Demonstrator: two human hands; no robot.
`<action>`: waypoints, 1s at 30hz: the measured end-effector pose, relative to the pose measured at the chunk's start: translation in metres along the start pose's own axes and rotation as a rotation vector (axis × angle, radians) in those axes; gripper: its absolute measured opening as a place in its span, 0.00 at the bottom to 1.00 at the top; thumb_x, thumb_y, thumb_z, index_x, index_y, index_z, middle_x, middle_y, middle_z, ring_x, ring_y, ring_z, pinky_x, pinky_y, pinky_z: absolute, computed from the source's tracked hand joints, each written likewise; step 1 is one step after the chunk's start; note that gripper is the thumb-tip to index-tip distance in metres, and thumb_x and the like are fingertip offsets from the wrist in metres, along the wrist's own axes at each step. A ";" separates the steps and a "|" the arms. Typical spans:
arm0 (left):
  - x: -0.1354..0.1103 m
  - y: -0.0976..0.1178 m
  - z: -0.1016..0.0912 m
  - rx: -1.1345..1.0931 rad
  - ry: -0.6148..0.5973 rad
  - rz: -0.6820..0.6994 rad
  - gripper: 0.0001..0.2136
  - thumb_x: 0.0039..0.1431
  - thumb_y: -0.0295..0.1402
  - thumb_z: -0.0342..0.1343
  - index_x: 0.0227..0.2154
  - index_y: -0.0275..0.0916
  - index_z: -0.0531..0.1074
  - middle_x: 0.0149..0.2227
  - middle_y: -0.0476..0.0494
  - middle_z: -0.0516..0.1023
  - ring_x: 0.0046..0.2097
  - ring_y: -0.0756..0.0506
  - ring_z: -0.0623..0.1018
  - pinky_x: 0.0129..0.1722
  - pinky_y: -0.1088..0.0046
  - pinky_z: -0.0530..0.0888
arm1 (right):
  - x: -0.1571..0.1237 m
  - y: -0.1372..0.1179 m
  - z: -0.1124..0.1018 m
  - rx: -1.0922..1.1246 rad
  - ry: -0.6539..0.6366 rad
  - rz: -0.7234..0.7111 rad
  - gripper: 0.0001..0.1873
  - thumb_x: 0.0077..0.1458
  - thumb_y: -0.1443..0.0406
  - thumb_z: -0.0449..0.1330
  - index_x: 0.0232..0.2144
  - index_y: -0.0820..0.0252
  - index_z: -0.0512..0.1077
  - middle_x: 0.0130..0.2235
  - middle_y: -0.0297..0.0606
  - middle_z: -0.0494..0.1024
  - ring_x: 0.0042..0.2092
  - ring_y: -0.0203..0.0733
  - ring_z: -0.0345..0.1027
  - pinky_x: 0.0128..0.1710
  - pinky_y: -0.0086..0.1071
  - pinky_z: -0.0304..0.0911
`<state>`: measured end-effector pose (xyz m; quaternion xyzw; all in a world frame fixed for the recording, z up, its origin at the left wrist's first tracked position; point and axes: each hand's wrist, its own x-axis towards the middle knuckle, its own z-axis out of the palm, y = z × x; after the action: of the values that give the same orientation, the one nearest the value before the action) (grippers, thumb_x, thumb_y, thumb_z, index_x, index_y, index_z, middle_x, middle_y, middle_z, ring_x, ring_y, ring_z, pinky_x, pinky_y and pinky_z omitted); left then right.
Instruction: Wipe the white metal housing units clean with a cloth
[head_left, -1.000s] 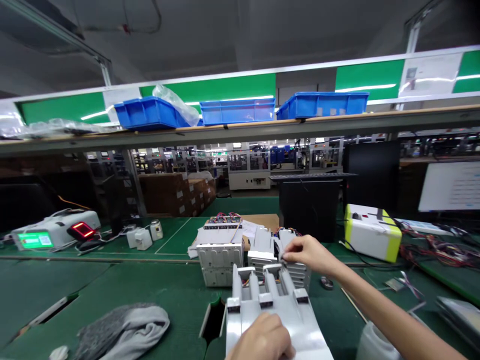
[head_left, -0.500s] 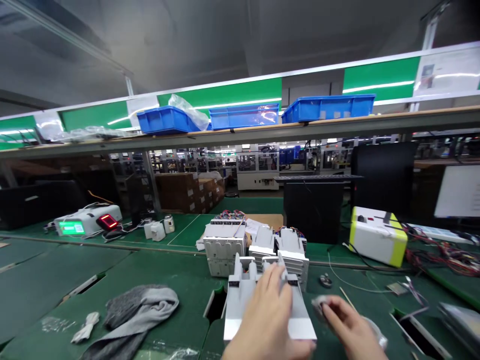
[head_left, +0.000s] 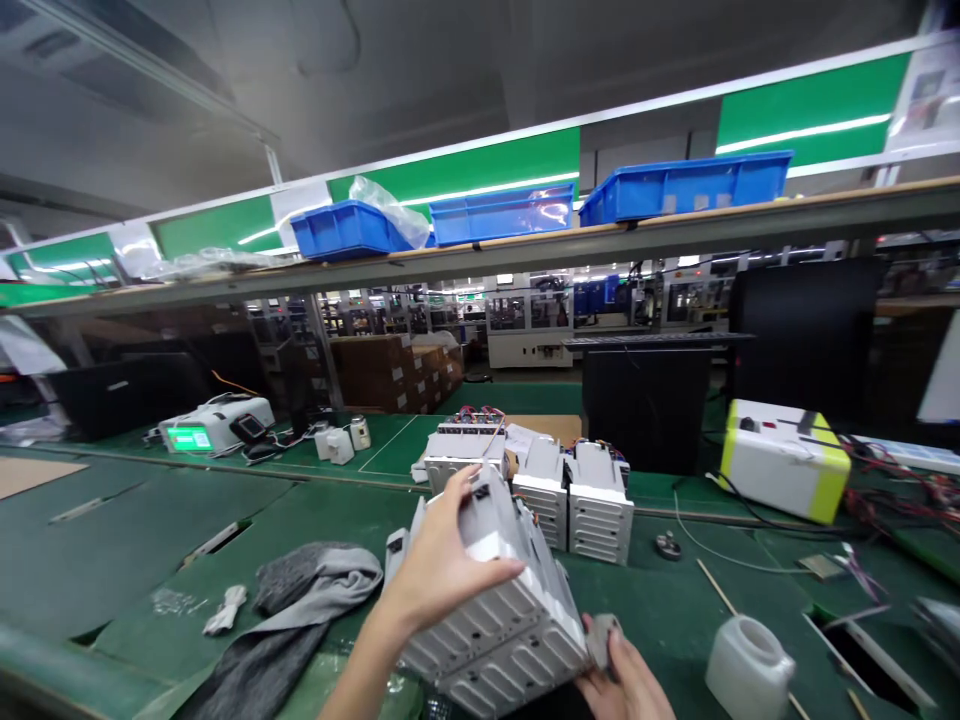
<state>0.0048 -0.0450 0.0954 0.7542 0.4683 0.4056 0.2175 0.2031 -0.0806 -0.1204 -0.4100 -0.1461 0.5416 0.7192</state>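
Note:
My left hand grips the top edge of a white ribbed metal housing, thumb lying across it. The housing is tipped up, its ribbed side toward me. At its lower right corner, my right hand pinches a small grey wad, which looks like cloth and seems to touch the casing. Behind them stand similar white ribbed units with coloured wires on top. A grey cloth lies crumpled to the left, and a translucent plastic bottle stands to the right.
A white and yellow box and tangled red wires sit at the right. A device with a green screen stands at the left. Blue bins line the shelf above. A slot cuts the bench near the bottle.
The housing has gone from lying level to tilted, its ribbed side now showing. My left hand has shifted left with it. My right hand has brought the grey wad to its corner.

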 end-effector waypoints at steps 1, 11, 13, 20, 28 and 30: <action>-0.008 -0.010 -0.009 -0.024 0.049 -0.019 0.46 0.38 0.40 0.71 0.62 0.47 0.56 0.56 0.36 0.71 0.59 0.31 0.69 0.58 0.48 0.64 | 0.000 0.003 0.007 0.007 -0.018 0.005 0.29 0.38 0.41 0.69 0.36 0.53 0.73 0.41 0.38 0.83 0.44 0.54 0.77 0.42 0.47 0.74; -0.063 -0.072 0.034 -0.665 0.331 -0.027 0.49 0.38 0.53 0.69 0.60 0.42 0.51 0.56 0.34 0.68 0.59 0.34 0.69 0.59 0.58 0.67 | -0.015 -0.054 -0.010 -0.049 -0.012 -0.157 0.25 0.44 0.49 0.70 0.42 0.54 0.72 0.60 0.43 0.71 0.52 0.49 0.72 0.47 0.37 0.72; -0.064 -0.081 0.062 -0.735 0.334 -0.042 0.49 0.37 0.59 0.67 0.58 0.42 0.51 0.56 0.33 0.68 0.59 0.33 0.70 0.58 0.60 0.68 | -0.020 -0.069 -0.020 -0.110 0.044 -0.209 0.26 0.46 0.49 0.69 0.44 0.53 0.71 0.62 0.41 0.68 0.53 0.47 0.71 0.47 0.34 0.72; -0.087 -0.119 0.109 -0.787 0.344 -0.136 0.50 0.36 0.69 0.57 0.58 0.41 0.53 0.58 0.32 0.67 0.62 0.31 0.66 0.60 0.59 0.66 | -0.035 -0.099 -0.031 -0.425 0.064 -0.249 0.30 0.46 0.46 0.66 0.46 0.56 0.70 0.50 0.44 0.78 0.51 0.50 0.73 0.49 0.35 0.70; -0.114 -0.090 0.067 -0.256 0.496 -0.141 0.10 0.64 0.39 0.53 0.44 0.42 0.72 0.47 0.42 0.75 0.53 0.41 0.72 0.54 0.64 0.68 | -0.048 -0.081 0.027 -0.971 -0.225 -0.477 0.18 0.55 0.51 0.61 0.41 0.56 0.73 0.41 0.43 0.80 0.43 0.46 0.76 0.43 0.30 0.71; -0.114 -0.075 0.056 -0.138 0.431 -0.003 0.05 0.63 0.33 0.54 0.39 0.43 0.74 0.42 0.44 0.76 0.48 0.43 0.74 0.49 0.67 0.71 | -0.054 -0.069 0.047 -0.973 -0.408 -0.425 0.15 0.58 0.54 0.59 0.43 0.55 0.72 0.42 0.42 0.80 0.43 0.44 0.77 0.44 0.30 0.71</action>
<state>-0.0164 -0.1078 -0.0368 0.6329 0.4760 0.5882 0.1642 0.1980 -0.1139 -0.0268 -0.5429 -0.5941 0.3233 0.4979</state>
